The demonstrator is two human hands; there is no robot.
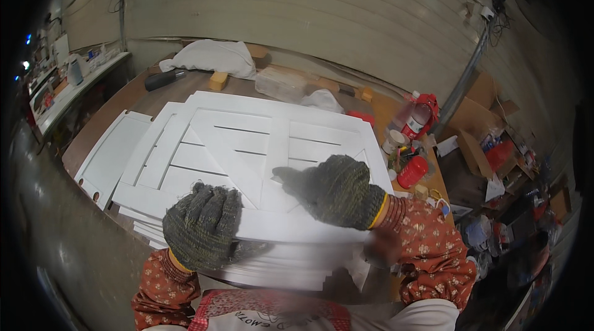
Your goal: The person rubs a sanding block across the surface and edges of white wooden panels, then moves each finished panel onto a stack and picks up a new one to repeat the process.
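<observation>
Before me lies a white slatted panel (279, 145) with a diagonal brace and narrow slots, on top of a stack of white panels (291, 263). My left hand (203, 226), in a dark grey-green knit glove, is at the panel's near edge. Its fingers bend over the top and its thumb lies lower, closed on that edge. My right hand (334, 192), gloved alike, lies over the panel's near right part. One grey digit stretches left across the surface, slightly blurred; the other fingers are partly hidden behind the back of the glove. Nothing held shows in it.
Another white panel (117, 151) lies at the left. Behind are a white cloth bundle (210, 59), a clear plastic box (279, 83) and a yellow block (218, 80). Bottles, including a red bottle (413, 172), crowd the right side, with cardboard boxes (473, 151) beyond.
</observation>
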